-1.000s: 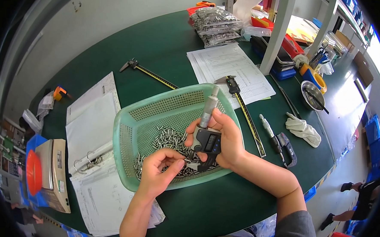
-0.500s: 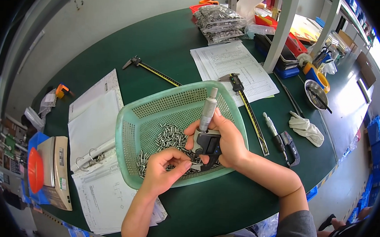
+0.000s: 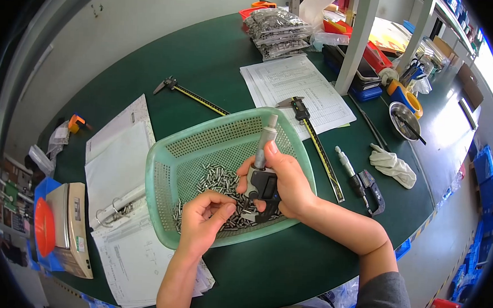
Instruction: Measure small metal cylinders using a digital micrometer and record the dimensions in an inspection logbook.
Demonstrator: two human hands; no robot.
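Observation:
My right hand (image 3: pixel 291 181) is wrapped round a digital micrometer (image 3: pixel 264 183), its silver thimble pointing up and its dark frame low over the basket. My left hand (image 3: pixel 204 217) is closed in a pinch just left of the micrometer's lower end, apart from it. Whatever the left fingertips hold is too small to make out. Both hands are above a green perforated plastic basket (image 3: pixel 157 216). Many small metal pins (image 3: pixel 218 178) lie heaped on its bottom, partly hidden by my hands.
Two calipers (image 3: pixel 196 100) (image 3: pixel 320 144) lie behind and right of the basket. Further right are a second micrometer (image 3: pixel 362 181), a white glove (image 3: pixel 393 166) and a metal bowl (image 3: pixel 404 121). Papers (image 3: pixel 294 87), bagged parts (image 3: pixel 278 33), a binder (image 3: pixel 118 164) and a scale (image 3: pixel 73 223) surround the work area.
My left hand has drawn leftward, away from the micrometer's lower end. The right hand still grips the micrometer. The whole view has shifted slightly, and a person at the lower right has left it.

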